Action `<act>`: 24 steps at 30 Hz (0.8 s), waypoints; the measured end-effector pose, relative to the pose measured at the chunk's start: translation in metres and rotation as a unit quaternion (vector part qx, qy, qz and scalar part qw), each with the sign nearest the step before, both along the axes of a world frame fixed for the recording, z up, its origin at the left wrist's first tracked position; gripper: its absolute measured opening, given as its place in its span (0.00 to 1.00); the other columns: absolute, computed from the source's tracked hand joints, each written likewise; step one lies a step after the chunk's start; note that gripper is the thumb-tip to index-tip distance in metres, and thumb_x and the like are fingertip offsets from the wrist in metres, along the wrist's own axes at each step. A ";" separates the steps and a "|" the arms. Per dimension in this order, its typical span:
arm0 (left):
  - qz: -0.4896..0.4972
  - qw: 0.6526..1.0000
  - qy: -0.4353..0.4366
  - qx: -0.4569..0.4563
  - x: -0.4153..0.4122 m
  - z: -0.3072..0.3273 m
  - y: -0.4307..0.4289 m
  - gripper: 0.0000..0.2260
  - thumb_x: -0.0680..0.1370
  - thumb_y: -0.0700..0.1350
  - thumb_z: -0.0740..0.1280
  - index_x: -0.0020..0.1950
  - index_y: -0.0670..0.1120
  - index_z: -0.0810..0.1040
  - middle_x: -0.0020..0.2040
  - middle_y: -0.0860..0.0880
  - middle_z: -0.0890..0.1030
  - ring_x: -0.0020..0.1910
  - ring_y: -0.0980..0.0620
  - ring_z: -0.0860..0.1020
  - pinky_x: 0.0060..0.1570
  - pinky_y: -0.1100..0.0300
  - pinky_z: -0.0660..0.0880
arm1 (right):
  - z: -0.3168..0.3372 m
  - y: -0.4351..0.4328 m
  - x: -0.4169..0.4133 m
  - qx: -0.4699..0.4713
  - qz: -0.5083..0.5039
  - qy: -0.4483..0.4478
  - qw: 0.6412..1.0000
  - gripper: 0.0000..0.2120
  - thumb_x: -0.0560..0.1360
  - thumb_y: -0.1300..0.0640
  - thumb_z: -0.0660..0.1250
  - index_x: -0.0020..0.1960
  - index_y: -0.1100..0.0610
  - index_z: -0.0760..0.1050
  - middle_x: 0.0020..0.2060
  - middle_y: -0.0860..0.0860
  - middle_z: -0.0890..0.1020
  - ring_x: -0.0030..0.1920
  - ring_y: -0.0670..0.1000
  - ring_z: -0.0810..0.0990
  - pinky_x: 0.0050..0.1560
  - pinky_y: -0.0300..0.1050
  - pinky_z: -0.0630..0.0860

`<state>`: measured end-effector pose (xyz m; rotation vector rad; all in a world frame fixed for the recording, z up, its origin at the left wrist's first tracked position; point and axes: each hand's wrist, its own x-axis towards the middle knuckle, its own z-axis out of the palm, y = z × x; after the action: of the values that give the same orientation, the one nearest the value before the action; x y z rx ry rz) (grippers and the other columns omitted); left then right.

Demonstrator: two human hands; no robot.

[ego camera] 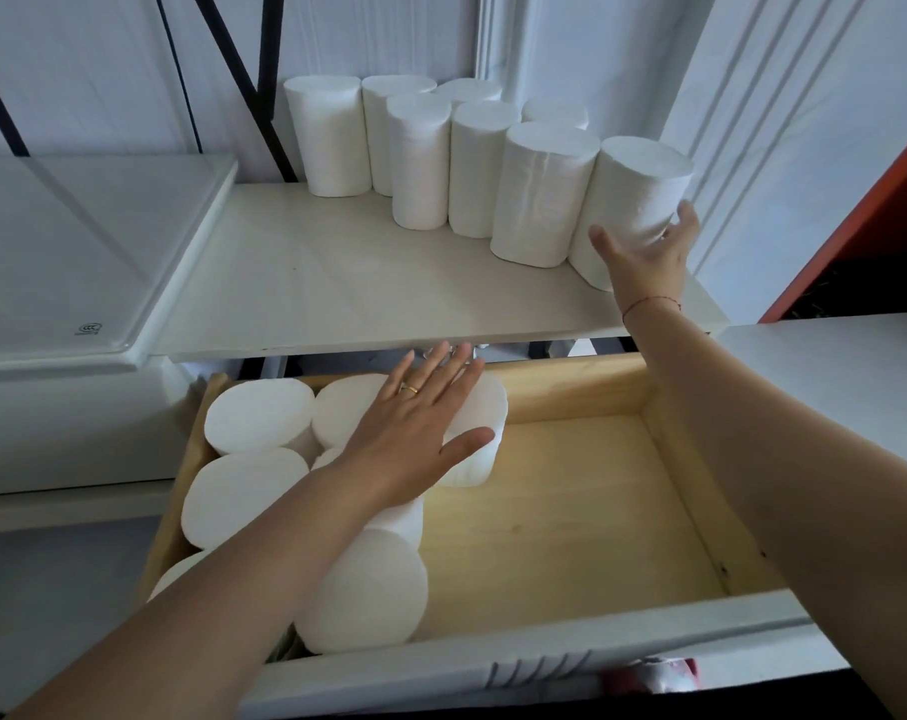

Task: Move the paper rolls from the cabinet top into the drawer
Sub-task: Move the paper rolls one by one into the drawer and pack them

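Observation:
Several white paper rolls (539,189) stand upright on the white cabinet top (306,283). My right hand (649,257) grips the rightmost roll (633,194), thumb on its left side and fingers round its right side; the roll leans a little. Below, the wooden drawer (586,511) is pulled open, with several rolls (259,418) standing in its left part. My left hand (415,433) lies flat with straight fingers on top of a roll (480,444) at the drawer's back middle.
A white appliance lid (77,252) sits left of the cabinet top. The drawer's right half shows bare wood. An orange panel (867,215) stands at the far right, beside a white surface (830,376). The drawer's white front (493,662) is nearest me.

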<state>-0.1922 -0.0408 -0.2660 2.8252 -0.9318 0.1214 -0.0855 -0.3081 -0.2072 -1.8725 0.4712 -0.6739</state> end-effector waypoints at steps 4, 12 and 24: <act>-0.004 0.999 0.029 0.016 -0.002 -0.010 -0.003 0.33 0.74 0.67 0.33 0.76 0.53 0.37 0.74 0.58 0.33 0.72 0.61 0.30 0.71 0.58 0.32 | 0.010 -0.005 0.004 0.000 -0.003 0.018 1.000 0.41 0.63 0.46 0.73 0.71 0.53 0.58 0.59 0.49 0.75 0.57 0.52 0.76 0.55 0.47 0.75; 0.003 0.998 0.054 0.008 -0.003 -0.009 -0.004 0.31 0.74 0.67 0.35 0.74 0.56 0.35 0.75 0.60 0.35 0.72 0.63 0.32 0.71 0.60 0.33 | 0.004 0.015 -0.030 -0.076 0.001 0.022 0.997 0.43 0.63 0.45 0.74 0.71 0.56 0.58 0.62 0.53 0.67 0.63 0.54 0.68 0.65 0.50 0.67; 0.004 0.999 0.053 -0.001 -0.004 -0.007 -0.005 0.32 0.75 0.66 0.37 0.76 0.55 0.39 0.75 0.60 0.36 0.72 0.63 0.33 0.71 0.61 0.33 | 0.030 0.004 -0.041 0.044 0.343 0.065 0.936 0.51 0.61 0.52 0.81 0.75 0.55 0.54 0.67 0.52 0.72 0.65 0.47 0.73 0.68 0.52 0.70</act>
<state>-0.1962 -0.0455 -0.2734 2.8034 -0.8965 -0.0251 -0.1264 -0.3038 -0.1775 -1.8377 -0.0867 -0.0573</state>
